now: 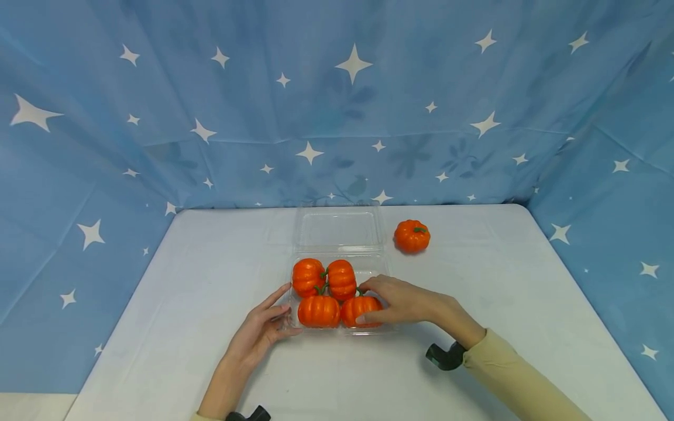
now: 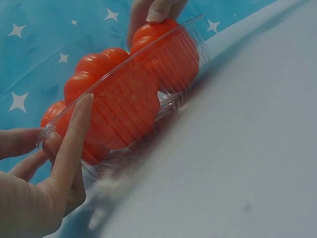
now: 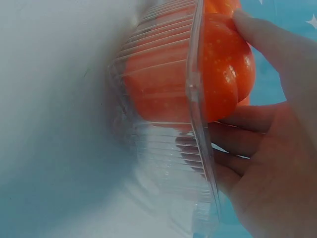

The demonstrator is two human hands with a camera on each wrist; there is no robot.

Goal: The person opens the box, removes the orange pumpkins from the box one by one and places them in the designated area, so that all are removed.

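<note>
A hinged clear plastic box (image 1: 368,266) stands on the table with its lid (image 1: 337,231) laid back. Inside are several small orange pumpkins with green stems, two at the back and two along the front. My left hand (image 1: 258,333) holds the box's left end, the thumb along the front wall (image 2: 119,94) and other fingers at the end rim. With thumb and fingers, my right hand (image 1: 405,301) grips the front right pumpkin (image 1: 358,310), which sits within the box walls in the right wrist view. The front left pumpkin (image 1: 318,311) lies beside it.
Another orange pumpkin (image 1: 412,236) sits on the white tabletop (image 1: 210,263), behind and to the right of the box. A blue curtain with white stars (image 1: 326,105) hangs along the back and sides of the table.
</note>
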